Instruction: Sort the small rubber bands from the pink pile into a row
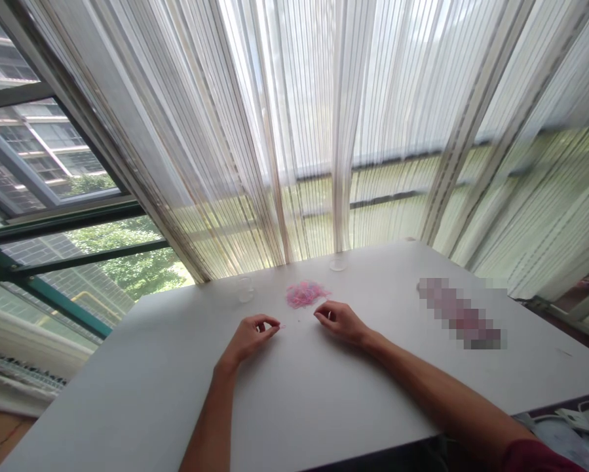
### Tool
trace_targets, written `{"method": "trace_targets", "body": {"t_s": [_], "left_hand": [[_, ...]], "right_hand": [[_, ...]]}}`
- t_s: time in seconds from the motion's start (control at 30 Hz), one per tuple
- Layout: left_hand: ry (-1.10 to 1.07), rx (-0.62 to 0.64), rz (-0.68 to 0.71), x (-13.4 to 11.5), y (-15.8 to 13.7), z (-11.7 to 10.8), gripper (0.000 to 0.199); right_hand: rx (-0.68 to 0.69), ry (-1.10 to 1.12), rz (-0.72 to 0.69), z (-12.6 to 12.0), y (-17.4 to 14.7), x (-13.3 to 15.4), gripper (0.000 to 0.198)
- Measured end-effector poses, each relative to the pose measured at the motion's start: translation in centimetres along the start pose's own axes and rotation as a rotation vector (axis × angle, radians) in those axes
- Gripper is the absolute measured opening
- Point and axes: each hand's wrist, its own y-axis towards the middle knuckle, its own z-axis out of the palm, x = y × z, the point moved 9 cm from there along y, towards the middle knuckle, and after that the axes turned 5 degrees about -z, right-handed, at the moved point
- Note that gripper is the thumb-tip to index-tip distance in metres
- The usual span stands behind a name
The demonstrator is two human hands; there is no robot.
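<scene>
A loose heap of thin pink and bluish pieces, which look like small rubber bands [306, 294], lies on the white table [284, 393]. My left hand [255, 333] is to the left and nearer to me, thumb and forefinger pinched on a tiny pink band [283, 326] that sticks out past the fingertips. Just below the heap's right side rests my right hand [340, 320], its thumb and fingertips brought together. Whatever sits between those fingertips, if anything, is too small to make out. A tiny dark speck [299, 320] is on the table between both hands.
Behind the left hand stands a clear cup [246, 290]. A shallow clear dish [338, 264] is near the table's far edge. At the right lies a blurred-out pinkish object [458, 313]. Sheer curtains [304, 131] hang beyond the table; cables [579, 416] are at the lower right.
</scene>
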Motion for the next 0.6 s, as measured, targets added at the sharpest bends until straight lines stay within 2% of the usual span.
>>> {"method": "trace_targets", "body": {"t_s": [0.27,0.4,0.6], "left_hand": [[0.083,-0.078,0.202,-3.4,0.3,3.5,0.020],[0.173,-0.117,0.249,-3.9,0.5,4.1,0.016],[0.165,-0.070,0.249,-3.2,0.6,3.7,0.019]], "right_hand": [[0.005,-0.001,-0.002,0.0,0.1,0.2,0.017],[0.015,0.001,0.006,0.0,0.1,0.2,0.018],[0.026,-0.014,0.015,-0.1,0.0,0.0,0.017]]}}
